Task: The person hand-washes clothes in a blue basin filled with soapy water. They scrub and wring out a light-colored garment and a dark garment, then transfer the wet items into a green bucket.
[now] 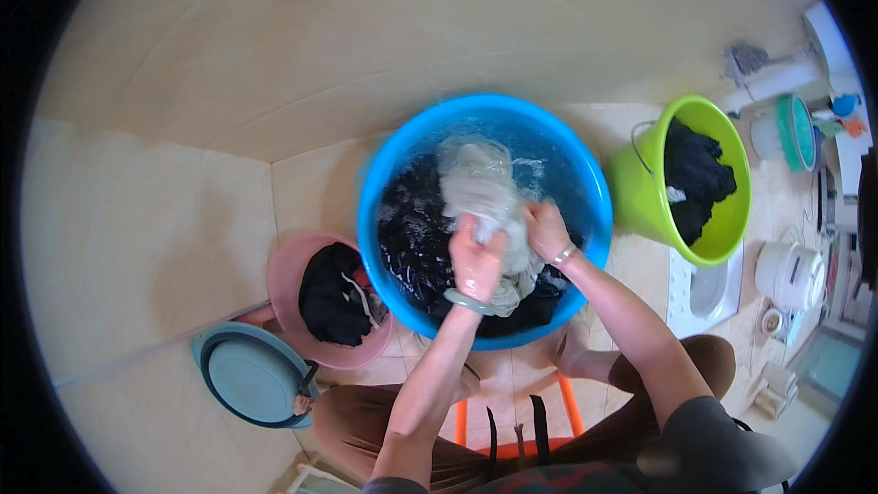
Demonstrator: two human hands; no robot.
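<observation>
A pale grey cloth point(482, 197) is hanging bunched and wet over the middle of a blue basin point(393, 160), its lower end trailing down among dark clothes point(412, 238) that are soaking in the sudsy water. Both hands are clenching this cloth: the left hand point(477, 261) is gripping it from below with the fingers wrapped tight around the bunch, a green bangle point(466, 302) sitting on that wrist, and the right hand point(546, 229) is squeezing it just beside, a thin bracelet point(563, 256) showing at its wrist. The two hands are touching each other across the fabric.

The basin is standing on the tiled floor point(137, 247) between the person's knees, in front of an orange stool point(572, 402). To the left, touching the basin's side, a pink bucket point(285, 276) is holding a black garment point(331, 297), and a grey-blue basin point(251, 375) is lying just beside it. To the right, a lime green bucket point(640, 187) is standing near the blue basin with more black clothing point(695, 174) inside. Further right, a white pot point(791, 274) and a teal-edged brush point(796, 133) are sitting near the wall.
</observation>
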